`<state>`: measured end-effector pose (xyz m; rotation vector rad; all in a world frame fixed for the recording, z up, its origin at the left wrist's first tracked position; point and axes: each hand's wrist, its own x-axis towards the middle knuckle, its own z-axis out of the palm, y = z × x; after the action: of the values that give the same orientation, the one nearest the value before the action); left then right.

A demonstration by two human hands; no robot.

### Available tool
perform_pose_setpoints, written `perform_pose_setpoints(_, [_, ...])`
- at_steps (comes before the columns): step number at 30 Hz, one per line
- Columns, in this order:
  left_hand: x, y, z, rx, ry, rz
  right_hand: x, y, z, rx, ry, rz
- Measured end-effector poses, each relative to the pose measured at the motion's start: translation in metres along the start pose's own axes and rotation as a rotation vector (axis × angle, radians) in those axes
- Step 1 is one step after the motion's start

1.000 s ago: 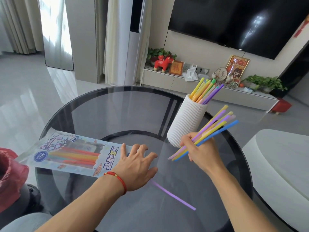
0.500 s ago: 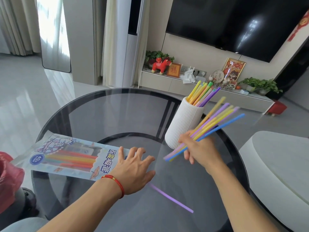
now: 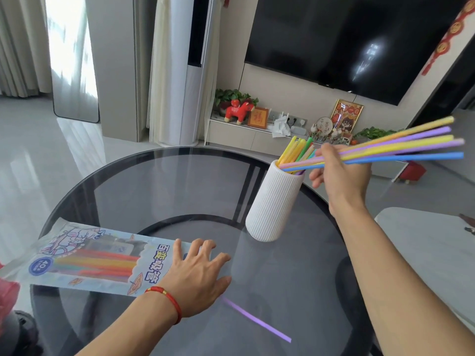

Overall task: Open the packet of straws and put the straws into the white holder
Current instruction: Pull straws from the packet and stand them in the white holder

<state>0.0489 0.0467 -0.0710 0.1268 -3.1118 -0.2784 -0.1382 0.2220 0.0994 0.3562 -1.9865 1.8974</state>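
From the head camera, the right hand (image 3: 339, 176) is up in the air near the far right edge of the bench (image 3: 159, 191). It is closed around a bunch of straws (image 3: 401, 146), pinching them near one end. The bunch lies almost flat, with the long part sticking out to the right. The short ends point left and sit just over the mouth of the white holder (image 3: 273, 201).

The white holder stands toward the far right side of the bench. It already has some straws in it, yellow and green ones, leaning to the right.

The left hand (image 3: 195, 276) lies flat with its fingers spread, holding nothing. It presses on the open end of the packet (image 3: 84, 258), which lies along the near left edge of the bench. A few straws seem to be left inside, though the printed picture makes it hard to tell.

One loose purple straw (image 3: 257, 321) lies on the glass near the front edge, just right of the left hand.

To do this step well, the right hand should tip the bunch up until it points down into the holder. The low ends should all go inside the rim first. Then the hand can let go gently so none fall out. The holder is tall and thin, so a bump could tip it.
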Motion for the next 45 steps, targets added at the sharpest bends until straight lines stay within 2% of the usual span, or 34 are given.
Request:
perform_pose_setpoints(4, [0.000, 0.000, -0.002, -0.005, -0.017, -0.005, 0.013, -0.005, 0.016, -0.209, -0.050, -0.053])
perform_pose_setpoints(8, [0.000, 0.001, -0.003, -0.009, -0.023, -0.008, 0.017, -0.011, 0.028, -0.480, -0.157, -0.026])
perform_pose_setpoints(10, [-0.001, 0.002, -0.003, -0.012, -0.029, -0.008, 0.016, -0.016, 0.028, -0.511, -0.171, -0.056])
perform_pose_setpoints(14, [-0.001, 0.001, -0.005, -0.015, -0.036, -0.003, 0.020, -0.027, 0.024, -0.435, 0.015, -0.236])
perform_pose_setpoints(16, [0.000, 0.001, -0.005, -0.013, -0.038, 0.002, 0.018, -0.026, 0.021, -0.495, 0.097, -0.343])
perform_pose_setpoints(18, [0.000, 0.000, -0.005, -0.016, -0.036, 0.002, 0.013, -0.022, 0.018, -0.590, 0.107, -0.436])
perform_pose_setpoints(19, [0.000, 0.000, -0.006, -0.020, -0.036, 0.001, 0.012, -0.018, 0.016, -0.645, 0.078, -0.490])
perform_pose_setpoints(21, [0.000, -0.001, -0.007, -0.032, -0.039, 0.005, 0.013, -0.009, 0.015, -0.753, -0.099, -0.559])
perform_pose_setpoints(23, [-0.001, -0.003, -0.009, -0.040, -0.023, 0.018, 0.011, -0.003, 0.013, -0.810, -0.329, -0.517])
perform_pose_setpoints(25, [-0.002, -0.007, -0.014, -0.044, -0.012, 0.042, 0.011, -0.002, 0.011, -0.777, -0.396, -0.493])
perform_pose_setpoints(27, [-0.003, -0.014, -0.020, -0.025, -0.036, 0.070, 0.010, -0.006, 0.008, -0.712, -0.336, -0.509])
perform_pose_setpoints(30, [-0.009, -0.028, -0.027, 0.050, -0.170, 0.077, -0.005, -0.014, -0.004, -0.578, -0.145, -0.718])
perform_pose_setpoints(31, [-0.010, -0.031, -0.029, 0.075, -0.215, 0.070, -0.016, -0.014, -0.010, -0.541, -0.138, -0.773])
perform_pose_setpoints(32, [-0.012, -0.034, -0.030, 0.097, -0.252, 0.063, -0.029, -0.010, -0.018, -0.533, -0.218, -0.790])
perform_pose_setpoints(33, [-0.013, -0.035, -0.031, 0.115, -0.270, 0.061, -0.043, -0.005, -0.025, -0.562, -0.383, -0.743])
perform_pose_setpoints(35, [-0.013, -0.034, -0.033, 0.132, -0.267, 0.068, -0.073, 0.013, -0.038, -0.719, -0.828, -0.419])
perform_pose_setpoints(37, [-0.012, -0.032, -0.033, 0.132, -0.248, 0.082, -0.102, 0.040, -0.047, -0.932, -1.148, -0.174])
perform_pose_setpoints(40, [-0.012, -0.029, -0.031, 0.120, -0.205, 0.098, -0.135, 0.077, -0.052, -0.988, -1.298, -0.111])
perform_pose_setpoints(45, [-0.013, -0.024, -0.032, 0.099, -0.121, 0.094, -0.148, 0.092, -0.044, -0.926, -1.291, -0.216])
